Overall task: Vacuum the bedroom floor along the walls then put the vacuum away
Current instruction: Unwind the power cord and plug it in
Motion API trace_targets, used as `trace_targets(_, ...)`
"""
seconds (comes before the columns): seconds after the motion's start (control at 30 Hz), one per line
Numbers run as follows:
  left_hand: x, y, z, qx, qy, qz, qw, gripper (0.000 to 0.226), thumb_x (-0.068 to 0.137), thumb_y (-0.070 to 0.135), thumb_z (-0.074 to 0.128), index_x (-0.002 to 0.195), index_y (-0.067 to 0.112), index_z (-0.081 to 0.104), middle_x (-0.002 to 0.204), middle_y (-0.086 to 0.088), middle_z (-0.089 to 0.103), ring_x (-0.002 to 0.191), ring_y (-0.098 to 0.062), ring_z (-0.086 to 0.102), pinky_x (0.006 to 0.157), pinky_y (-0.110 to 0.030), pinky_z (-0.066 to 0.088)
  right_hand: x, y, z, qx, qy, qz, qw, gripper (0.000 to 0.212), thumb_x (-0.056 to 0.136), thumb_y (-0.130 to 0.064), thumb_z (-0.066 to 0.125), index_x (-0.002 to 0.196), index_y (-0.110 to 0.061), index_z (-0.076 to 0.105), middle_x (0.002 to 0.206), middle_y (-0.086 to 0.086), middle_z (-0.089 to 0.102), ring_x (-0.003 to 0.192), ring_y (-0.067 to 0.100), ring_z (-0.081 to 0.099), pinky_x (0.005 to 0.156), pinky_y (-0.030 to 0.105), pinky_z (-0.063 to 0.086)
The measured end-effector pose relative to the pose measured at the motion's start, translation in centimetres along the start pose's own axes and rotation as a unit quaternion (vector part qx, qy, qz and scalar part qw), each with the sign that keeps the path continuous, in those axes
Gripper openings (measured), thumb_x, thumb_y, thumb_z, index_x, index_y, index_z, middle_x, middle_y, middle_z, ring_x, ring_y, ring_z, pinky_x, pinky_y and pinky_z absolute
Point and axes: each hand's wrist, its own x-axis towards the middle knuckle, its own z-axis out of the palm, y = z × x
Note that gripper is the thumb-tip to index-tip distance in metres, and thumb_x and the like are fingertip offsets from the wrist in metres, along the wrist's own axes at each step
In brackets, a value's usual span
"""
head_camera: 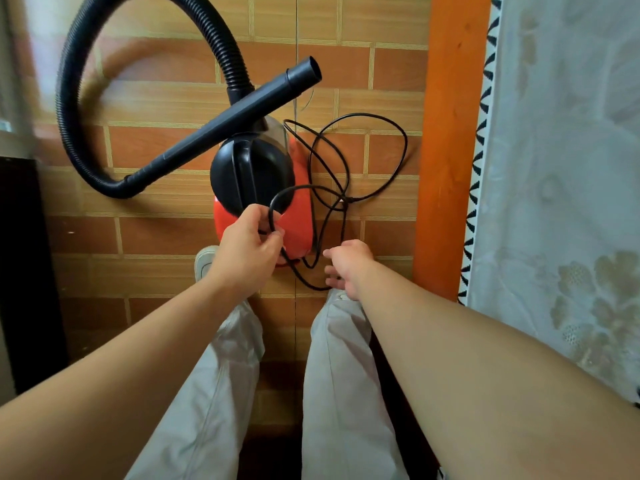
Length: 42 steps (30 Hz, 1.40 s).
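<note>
Vacuum (256,188): one; one cord (346,161), left hand (247,251) pinching loop

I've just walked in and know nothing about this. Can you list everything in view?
vacuum cleaner: one, red with black top, mid-floor
hose: one, black, ribbed, arching left from the vacuum cleaner
wand: one, black, slanting above the vacuum cleaner
power cord: one, black, loose loops to the vacuum cleaner's right
floor: brown brick pattern
plank: one, orange, right of the floor
lace cloth: one, white with a black-patterned edge, far right
furniture: one, near-black, left edge
shoe: one, pale, beside the left hand
trousers: pale grey, bottom centre
left hand: grips a power cord loop
right hand: fingers spread, near the power cord
</note>
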Motion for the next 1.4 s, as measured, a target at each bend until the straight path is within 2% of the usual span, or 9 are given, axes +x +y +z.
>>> trace_targets(0.17, -0.1, 0.6, 0.7, -0.039, -0.007, -0.026, 0.999, 0.018, 0.101, 0.005, 0.055, 0.113, 0.017, 0.060, 0.101, -0.008, 0.070, 0.087, -0.019, 0.074, 0.073, -0.036, 0.065, 1.2, 0.1, 0.2, -0.191, 0.169, -0.064, 0.965, 0.048, 0.092, -0.026, 0.069, 0.135, -0.013, 0.052, 0.135, 0.011, 0.054, 0.122, 0.034, 0.054, 0.099, 0.045, 0.051)
trace_targets(0.3, -0.3, 0.8, 0.6, -0.037, 0.004, -0.029, 0.999, 0.021, 0.099, 0.005, 0.055, 0.115, 0.017, 0.060, 0.097, -0.007, 0.072, 0.085, -0.019, 0.074, 0.071, -0.033, 0.065, 1.7, -0.7, -1.3, -0.134, 0.129, -0.044, 0.982, 0.034, 0.098, -0.009, 0.056, 0.132, -0.003, 0.057, 0.130, 0.017, 0.061, 0.107, 0.031, 0.060, 0.095, 0.042, 0.054)
trace_targets(0.5, -0.3, 1.4, 0.0, -0.079, 0.018, -0.039, 0.996, 0.027, 0.097, 0.003, 0.055, 0.121, 0.014, 0.060, 0.094, -0.010, 0.073, 0.081, -0.021, 0.076, 0.072, -0.043, 0.065, 1.4, -0.3, -2.2, -0.141, 0.126, -0.038, 0.981, 0.031, 0.098, -0.013, 0.059, 0.128, -0.005, 0.062, 0.121, 0.015, 0.067, 0.106, 0.035, 0.066, 0.090, 0.042, 0.059)
trace_targets(0.63, -0.4, 1.7, -0.5, -0.110, 0.036, -0.040, 0.992, 0.031, 0.095, -0.001, 0.053, 0.120, 0.015, 0.062, 0.083, -0.013, 0.072, 0.073, -0.023, 0.074, 0.070, -0.048, 0.065, 1.2, -0.4, -1.9, -0.091, 0.055, -0.042, 0.993, 0.040, 0.098, -0.013, 0.060, 0.138, -0.016, 0.058, 0.123, 0.013, 0.069, 0.087, 0.025, 0.068, 0.057, 0.029, 0.055)
trace_targets(0.77, -0.3, 2.1, -0.7, -0.126, 0.042, -0.037, 0.990, 0.031, 0.093, -0.003, 0.053, 0.116, 0.015, 0.063, 0.081, -0.017, 0.071, 0.067, -0.022, 0.072, 0.065, -0.043, 0.065, 1.2, -0.3, -1.9, -0.054, 0.060, -0.054, 0.995, 0.029, 0.099, -0.001, 0.052, 0.119, -0.018, 0.065, 0.094, 0.012, 0.075, 0.050, 0.012, 0.057, 0.035, 0.013, 0.036)
trace_targets(0.87, 0.3, 2.5, -0.8, -0.122, 0.032, -0.023, 0.992, 0.029, 0.094, -0.002, 0.056, 0.117, 0.015, 0.063, 0.085, -0.017, 0.074, 0.066, -0.021, 0.074, 0.060, -0.031, 0.062, 1.2, 0.3, -2.2, -0.046, 0.065, -0.058, 0.995, 0.031, 0.097, 0.000, 0.051, 0.117, -0.016, 0.067, 0.084, 0.011, 0.075, 0.051, 0.015, 0.059, 0.036, 0.015, 0.038)
trace_targets(1.13, 1.4, 4.6, -0.7, -0.136, 0.040, 0.016, 0.990, 0.045, 0.099, 0.018, 0.067, 0.141, 0.019, 0.052, 0.100, -0.002, 0.077, 0.082, -0.019, 0.077, 0.080, -0.042, 0.065, -3.1, 0.2, -4.3, 0.204, 0.061, -0.053, 0.976, 0.019, 0.095, -0.006, 0.056, 0.103, -0.016, 0.070, 0.060, 0.003, 0.068, 0.050, 0.016, 0.059, 0.051, 0.027, 0.047)
trace_targets(1.27, 1.0, 6.6, -1.0, -0.171, 0.039, 0.017, 0.984, 0.038, 0.102, 0.012, 0.063, 0.138, 0.016, 0.053, 0.101, -0.003, 0.077, 0.085, -0.020, 0.077, 0.077, -0.036, 0.064, -7.1, -0.8, -5.3, 0.228, 0.040, -0.112, 0.966, 0.012, 0.094, -0.010, 0.059, 0.099, -0.009, 0.069, 0.068, 0.009, 0.071, 0.054, 0.018, 0.064, 0.061, 0.034, 0.053)
trace_targets(1.4, 1.2, 7.3, -0.7, -0.097, 0.014, 0.034, 0.995, 0.027, 0.101, 0.004, 0.057, 0.125, 0.015, 0.062, 0.102, 0.001, 0.075, 0.089, -0.018, 0.074, 0.077, -0.034, 0.064, -10.2, -2.7, -6.3, 0.238, -0.001, -0.180, 0.955, 0.020, 0.097, -0.007, 0.049, 0.104, -0.001, 0.067, 0.081, 0.017, 0.076, 0.073, 0.029, 0.073, 0.073, 0.040, 0.060)
